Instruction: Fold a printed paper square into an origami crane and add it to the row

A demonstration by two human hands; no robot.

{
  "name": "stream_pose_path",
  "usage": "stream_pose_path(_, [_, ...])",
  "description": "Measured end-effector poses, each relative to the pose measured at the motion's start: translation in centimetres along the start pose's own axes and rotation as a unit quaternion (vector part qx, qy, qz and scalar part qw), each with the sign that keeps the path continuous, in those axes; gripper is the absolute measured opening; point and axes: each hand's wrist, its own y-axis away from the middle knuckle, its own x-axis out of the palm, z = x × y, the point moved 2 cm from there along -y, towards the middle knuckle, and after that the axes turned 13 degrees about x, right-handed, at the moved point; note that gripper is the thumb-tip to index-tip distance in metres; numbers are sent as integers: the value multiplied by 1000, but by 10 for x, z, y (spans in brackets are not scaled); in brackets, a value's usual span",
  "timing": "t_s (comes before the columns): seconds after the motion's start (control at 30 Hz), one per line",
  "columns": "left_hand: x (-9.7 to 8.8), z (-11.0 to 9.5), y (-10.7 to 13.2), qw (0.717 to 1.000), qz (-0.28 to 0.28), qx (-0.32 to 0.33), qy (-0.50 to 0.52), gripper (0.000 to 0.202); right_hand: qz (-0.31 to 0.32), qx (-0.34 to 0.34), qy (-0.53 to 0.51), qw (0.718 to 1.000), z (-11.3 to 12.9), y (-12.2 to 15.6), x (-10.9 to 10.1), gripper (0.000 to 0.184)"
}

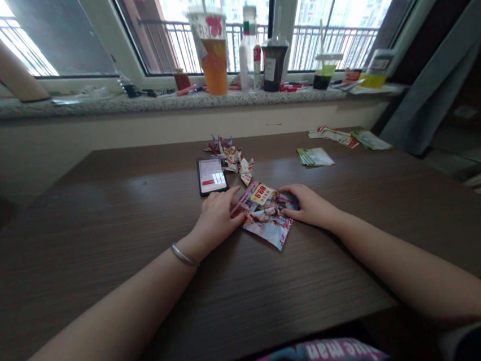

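A glossy printed paper sheet (pixel 268 214), folded to a pointed shape, lies flat on the dark wooden table (pixel 100 228). My left hand (pixel 215 216), with a silver bangle on its wrist, presses the sheet's left edge with curled fingers. My right hand (pixel 307 202) pins the right edge, fingers bent down onto the paper. Just behind the sheet sits a heap of folded paper cranes (pixel 232 156).
A phone (pixel 212 177) with a lit screen lies beside my left hand. Leaflet stacks (pixel 315 157) and more flyers (pixel 349 137) lie at the back right. The window sill holds an orange drink cup (pixel 213 52), a bottle (pixel 249 48), a dark cup (pixel 274 64) and small items.
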Motion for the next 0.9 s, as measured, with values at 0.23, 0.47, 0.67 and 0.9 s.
stream_pose_path(0.23, [2, 9, -2, 998, 3, -22, 51, 64, -18, 14, -25, 999, -7, -2, 1, 61])
stream_pose_path(0.47, [-5, 8, -5, 996, 4, -29, 88, 25, -22, 18, -26, 999, -16, -7, 4, 54])
stream_pose_path(0.67, [-6, 12, -3, 987, -44, -53, 145, 19, 10, 41, -61, 997, -11, -4, 2, 53])
stream_pose_path(0.9, [-4, 12, -3, 979, -68, -84, 175, 17, 13, 39, -63, 997, -8, -1, 2, 29])
